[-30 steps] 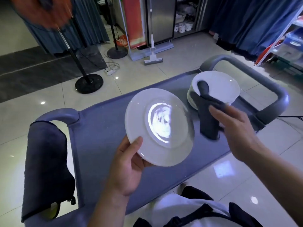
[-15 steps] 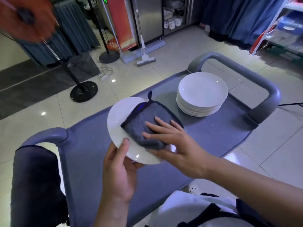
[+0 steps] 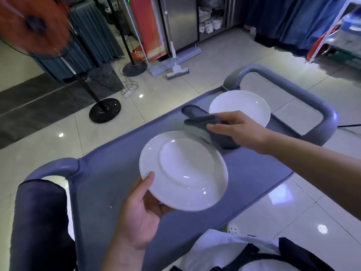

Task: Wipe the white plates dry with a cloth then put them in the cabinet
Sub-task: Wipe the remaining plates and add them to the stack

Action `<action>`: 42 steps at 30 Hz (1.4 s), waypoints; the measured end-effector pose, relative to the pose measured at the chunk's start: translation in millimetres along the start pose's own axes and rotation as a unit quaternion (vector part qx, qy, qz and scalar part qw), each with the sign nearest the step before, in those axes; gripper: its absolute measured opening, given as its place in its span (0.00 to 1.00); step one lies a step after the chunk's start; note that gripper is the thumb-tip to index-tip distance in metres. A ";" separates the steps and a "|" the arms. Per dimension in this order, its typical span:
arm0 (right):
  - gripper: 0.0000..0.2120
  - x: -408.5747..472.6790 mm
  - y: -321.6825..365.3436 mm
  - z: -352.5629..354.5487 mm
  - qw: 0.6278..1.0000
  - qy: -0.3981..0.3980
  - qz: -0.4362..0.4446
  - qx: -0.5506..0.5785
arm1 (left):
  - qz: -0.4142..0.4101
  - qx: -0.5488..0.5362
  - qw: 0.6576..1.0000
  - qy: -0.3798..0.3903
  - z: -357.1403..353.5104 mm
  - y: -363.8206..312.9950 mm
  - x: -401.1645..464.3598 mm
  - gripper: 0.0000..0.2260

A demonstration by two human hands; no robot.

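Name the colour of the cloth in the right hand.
Dark grey cloth, gripped by the right hand; seen in the head view.

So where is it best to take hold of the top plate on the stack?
At its far rim, coming from behind or from the side. The stack lies flat, so only the overhanging edge can be gripped, and the right hand with the cloth covers its near side.

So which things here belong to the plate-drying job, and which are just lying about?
Job: plate held by left hand; grey cloth gripped by right hand; plate stack; cart.
Lying about: standing fan; floor squeegee; power strip.
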State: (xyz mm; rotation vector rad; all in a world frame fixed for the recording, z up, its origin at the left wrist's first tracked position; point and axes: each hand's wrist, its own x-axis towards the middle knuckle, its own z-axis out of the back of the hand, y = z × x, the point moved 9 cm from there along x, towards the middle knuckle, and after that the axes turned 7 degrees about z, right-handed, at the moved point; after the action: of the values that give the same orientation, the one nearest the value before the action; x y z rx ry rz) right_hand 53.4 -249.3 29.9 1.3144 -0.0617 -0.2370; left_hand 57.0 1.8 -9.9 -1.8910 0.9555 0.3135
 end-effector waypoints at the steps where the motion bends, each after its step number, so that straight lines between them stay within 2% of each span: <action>1: 0.11 -1.0 -0.4 -8.9 0.999 0.026 0.010 -0.018 | 0.000 -0.010 1.000 0.001 -2.3 -1.8 0.6 0.20; 3: 0.12 -5.5 -10.3 -21.1 0.999 0.032 0.000 0.022 | -0.012 -0.036 0.999 -0.006 -6.9 -9.0 2.1 0.17; 7: 0.12 -25.0 -29.5 -35.8 0.980 -0.076 -0.020 0.183 | -0.096 -0.044 0.994 -0.021 -19.7 -28.0 3.8 0.17; 10: 0.15 -41.0 -31.7 -63.6 0.975 -0.127 0.001 0.181 | -0.163 -0.007 0.985 -0.053 -34.2 -31.2 7.6 0.16; 13: 0.16 -48.9 -26.8 -83.8 0.968 -0.139 -0.001 0.209 | -0.200 0.039 0.976 -0.084 -46.7 -25.9 9.8 0.11; 19: 0.14 -49.6 -2.1 -85.7 0.966 -0.131 0.013 0.224 | -0.191 0.063 0.975 -0.094 -54.1 -11.1 18.2 0.11; 23: 0.18 -59.4 8.2 -88.0 0.979 -0.150 0.048 0.129 | -0.175 0.035 0.982 -0.067 -58.4 -7.3 17.8 0.11; 26: 0.20 -69.4 17.2 -95.7 0.988 -0.126 0.090 0.013 | -0.145 -0.003 0.988 -0.048 -58.1 -1.8 21.0 0.13; 29: 0.22 -72.8 19.0 -103.7 0.983 -0.082 0.137 -0.090 | -0.114 -0.028 0.991 -0.063 -45.9 2.5 25.4 0.25; 31: 0.23 -75.4 12.6 -108.2 0.975 -0.039 0.170 -0.139 | -0.090 -0.035 0.993 -0.071 -35.4 6.0 27.8 0.28; 36: 0.21 -84.2 -10.4 -98.9 0.970 0.067 0.197 -0.125 | -0.073 -0.026 0.992 -0.096 -15.0 16.1 31.6 0.27; 38: 0.20 -90.1 -16.4 -100.1 0.959 0.106 0.213 -0.153 | -0.044 -0.044 0.992 -0.106 -10.0 22.8 33.0 0.27; 40: 0.19 -98.4 -19.9 -105.3 0.944 0.132 0.239 -0.184 | -0.010 -0.060 0.992 -0.109 -7.5 27.7 33.9 0.26; 42: 0.19 -106.3 -29.0 -105.4 0.947 0.151 0.228 -0.168 | -0.001 -0.065 0.992 -0.109 -4.6 26.9 36.0 0.24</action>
State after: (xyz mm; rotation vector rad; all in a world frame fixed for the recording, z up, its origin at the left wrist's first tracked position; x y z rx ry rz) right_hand -35.3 -133.9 -15.5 0.9498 -0.0609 0.3384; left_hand 60.3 -25.8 -45.5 -1.9284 0.8025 0.5797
